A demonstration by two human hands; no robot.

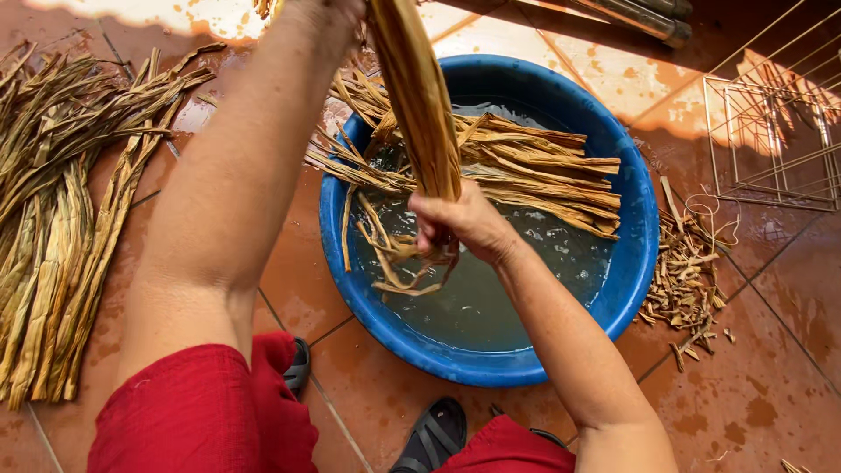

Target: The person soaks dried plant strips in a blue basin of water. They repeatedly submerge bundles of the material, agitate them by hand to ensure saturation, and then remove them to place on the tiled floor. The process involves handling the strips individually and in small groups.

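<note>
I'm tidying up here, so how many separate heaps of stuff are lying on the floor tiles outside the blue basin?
2: a pile of long dried strips left of the blue basin, and small cut scraps at its right. More may lie beyond view.

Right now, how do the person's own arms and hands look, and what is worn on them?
Both arms are bare from wrist to upper arm. The left hand is mostly cut off by the top edge; the right hand shows no ring, glove or watch. A red short sleeve covers the left upper arm.
</note>
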